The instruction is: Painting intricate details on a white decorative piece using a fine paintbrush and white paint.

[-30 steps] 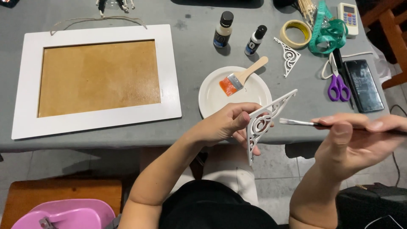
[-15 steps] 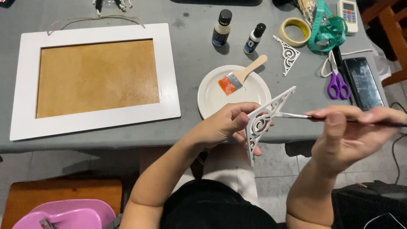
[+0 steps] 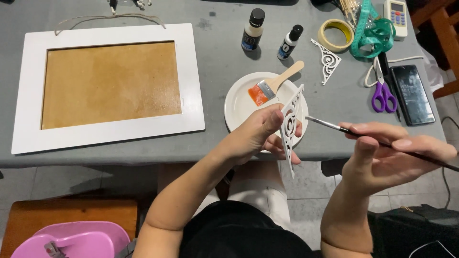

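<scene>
L hand (image 3: 260, 136) clamped on white scroll bracket (image 3: 289, 125), edge-on; R hand (image 3: 389, 155) pinches thin brush (image 3: 334, 126), tip near bracket, above desk (image 3: 215, 62) edge.

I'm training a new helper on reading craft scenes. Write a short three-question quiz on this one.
1. True or false: the left hand holds a white bracket.
2. What does the right hand hold? A scissors, B thin brush, C tape
3. What lies on the white plate?

Key: 1 true. 2 B. 3 A flat brush with orange bristles.
</scene>
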